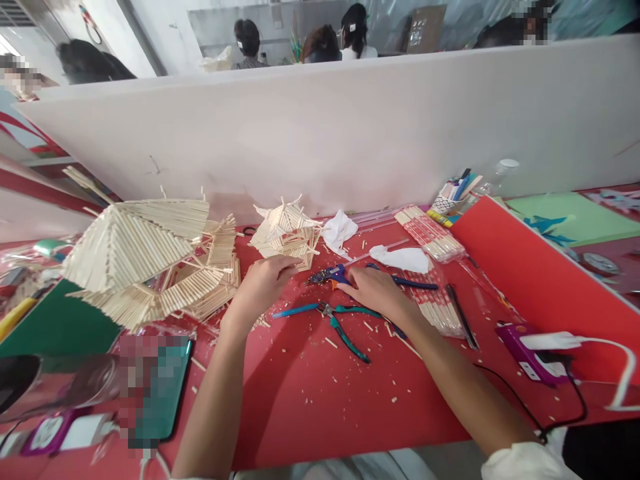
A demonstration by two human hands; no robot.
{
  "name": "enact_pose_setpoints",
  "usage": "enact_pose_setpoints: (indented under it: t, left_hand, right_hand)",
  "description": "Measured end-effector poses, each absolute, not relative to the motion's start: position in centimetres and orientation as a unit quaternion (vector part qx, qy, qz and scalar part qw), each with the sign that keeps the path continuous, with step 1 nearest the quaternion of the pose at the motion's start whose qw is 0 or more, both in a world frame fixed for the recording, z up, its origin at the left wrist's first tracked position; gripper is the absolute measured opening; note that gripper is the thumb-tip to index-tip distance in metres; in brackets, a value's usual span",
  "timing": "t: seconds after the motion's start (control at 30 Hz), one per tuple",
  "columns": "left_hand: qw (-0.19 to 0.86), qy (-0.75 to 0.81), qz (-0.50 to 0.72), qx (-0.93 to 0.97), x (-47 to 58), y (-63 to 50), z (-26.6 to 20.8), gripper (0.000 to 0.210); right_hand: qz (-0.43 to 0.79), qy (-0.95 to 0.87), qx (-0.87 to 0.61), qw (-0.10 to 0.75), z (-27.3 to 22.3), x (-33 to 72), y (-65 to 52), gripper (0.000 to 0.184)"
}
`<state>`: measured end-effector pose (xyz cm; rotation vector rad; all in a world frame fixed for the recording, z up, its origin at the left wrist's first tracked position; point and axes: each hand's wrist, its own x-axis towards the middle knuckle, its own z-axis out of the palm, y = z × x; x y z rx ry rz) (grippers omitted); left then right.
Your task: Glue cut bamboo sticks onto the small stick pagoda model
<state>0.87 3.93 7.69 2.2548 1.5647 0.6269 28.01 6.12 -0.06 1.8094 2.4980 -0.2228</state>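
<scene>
My left hand (263, 285) reaches beside a small pavilion-like model of thin wooden sticks (287, 233). Its fingers stretch to the right along the model's front edge, and I see nothing held in them. Over the blue-handled wire strippers (325, 275) lies my right hand (377, 290), thumb and fingers around the tool near its pivot; the palm covers part of the handles. Just in front of the hands are green-handled cutting pliers (350, 320), spread apart on the red tabletop (310, 407). A blue pen-like stick (295, 311) touches or nearly touches their jaws.
A larger stick-built model (140, 240) stands at left, near a phone (173, 393). Bundled sticks (430, 233), white tissue (400, 259), a black pen (463, 317) and a purple power strip (533, 353) lie right. A pale partition (320, 133) stands behind; people sit beyond.
</scene>
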Motion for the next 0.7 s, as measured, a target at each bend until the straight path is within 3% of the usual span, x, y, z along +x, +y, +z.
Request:
enact_pose_setpoints:
  t: [0.17, 0.37, 0.7]
  left_hand:
    - [0.14, 0.543, 0.239, 0.792, 0.2, 4.1, 7.6, 0.03]
    - [0.117, 0.561, 0.25, 0.781, -0.4, 4.6, 7.2, 0.024]
    - [0.096, 0.548, 0.249, 0.793, -0.3, 5.0, 6.6, 0.016]
  right_hand:
    - [-0.134, 0.832, 0.531, 0.092, -0.5, 27.2, 9.1, 0.044]
    - [-0.222, 0.858, 0.452, 0.105, 0.6, 29.5, 11.7, 0.034]
    - [-0.501, 0.782, 0.361, -0.082, 2.7, 30.9, 11.4, 0.044]
